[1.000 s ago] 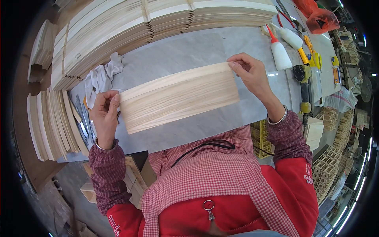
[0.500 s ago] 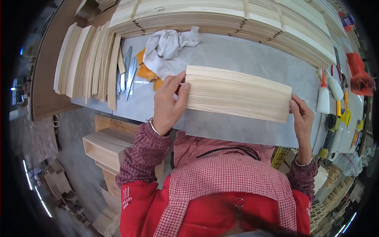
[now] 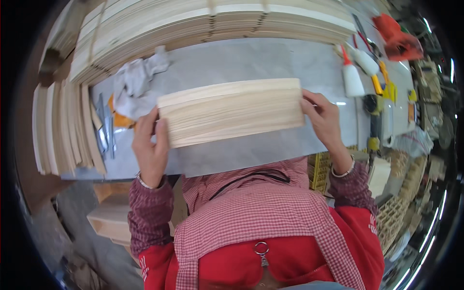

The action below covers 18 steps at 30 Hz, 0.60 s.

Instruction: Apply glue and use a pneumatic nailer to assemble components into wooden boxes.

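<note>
I hold a stack of thin pale wooden boards (image 3: 232,111) by its two ends, over the grey worktop (image 3: 251,63). My left hand (image 3: 151,147) grips the left end, thumb on top. My right hand (image 3: 323,118) clasps the right end with the fingers wrapped over the edge. The stack lies lengthwise across my view, its layered long edge facing me.
Large bundles of wooden slats (image 3: 212,21) line the far side, with more slats (image 3: 63,128) standing at the left. A white rag (image 3: 137,82) lies over something orange. Glue bottles (image 3: 352,77), an orange bag (image 3: 398,41) and small tools sit at the right.
The view has swung back toward the right. The board stack stays in both hands and now sits level and centred in front of me.
</note>
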Each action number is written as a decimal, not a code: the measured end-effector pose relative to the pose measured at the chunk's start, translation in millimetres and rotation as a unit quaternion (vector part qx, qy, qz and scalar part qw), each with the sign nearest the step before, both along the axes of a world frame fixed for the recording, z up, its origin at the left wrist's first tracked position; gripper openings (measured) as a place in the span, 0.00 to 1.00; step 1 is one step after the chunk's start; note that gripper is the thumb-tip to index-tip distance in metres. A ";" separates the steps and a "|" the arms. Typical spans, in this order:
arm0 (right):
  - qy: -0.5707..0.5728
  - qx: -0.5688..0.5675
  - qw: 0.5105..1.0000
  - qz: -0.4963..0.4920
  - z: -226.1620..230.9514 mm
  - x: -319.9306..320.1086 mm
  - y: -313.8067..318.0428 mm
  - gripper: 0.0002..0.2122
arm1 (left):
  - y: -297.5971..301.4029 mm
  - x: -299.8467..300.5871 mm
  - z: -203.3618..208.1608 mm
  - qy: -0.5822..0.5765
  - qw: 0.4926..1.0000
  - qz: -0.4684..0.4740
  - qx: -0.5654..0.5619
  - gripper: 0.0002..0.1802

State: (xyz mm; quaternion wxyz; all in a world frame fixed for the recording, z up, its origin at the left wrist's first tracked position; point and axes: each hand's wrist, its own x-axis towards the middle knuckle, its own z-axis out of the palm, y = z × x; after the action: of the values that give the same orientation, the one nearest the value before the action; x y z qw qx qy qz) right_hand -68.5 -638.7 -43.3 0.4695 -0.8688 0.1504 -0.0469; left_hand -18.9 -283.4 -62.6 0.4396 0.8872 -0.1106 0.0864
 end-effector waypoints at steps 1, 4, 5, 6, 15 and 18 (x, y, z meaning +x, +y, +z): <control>-0.011 0.012 1.000 0.006 -0.5 0.6 1.8 0.12 | -0.2 -0.1 2.0 0.005 1.000 0.004 0.006 0.15; -0.024 0.025 0.999 0.004 0.9 -1.5 2.8 0.12 | -0.8 0.0 2.2 0.018 1.000 -0.002 0.008 0.15; -0.027 0.028 0.999 0.004 1.7 -2.2 3.3 0.12 | -0.3 -0.1 1.9 0.026 1.000 -0.004 0.007 0.15; -0.030 0.032 0.999 0.004 2.5 -2.8 3.2 0.12 | -0.2 0.1 1.6 0.034 0.999 -0.004 0.006 0.16; 0.012 0.018 0.999 0.039 4.4 -3.8 -6.1 0.14 | 3.7 0.6 1.3 0.063 0.998 -0.011 0.018 0.17; 0.048 0.021 0.997 0.056 10.0 0.3 -15.3 0.18 | 2.0 3.4 6.1 0.075 0.997 -0.011 0.018 0.19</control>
State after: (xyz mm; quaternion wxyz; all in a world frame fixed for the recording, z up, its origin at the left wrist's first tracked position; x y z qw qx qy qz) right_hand -68.2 -654.0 -33.2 0.4815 -0.8672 0.1243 0.0243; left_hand -15.5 -281.4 -56.5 0.4317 0.8976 -0.0884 0.0128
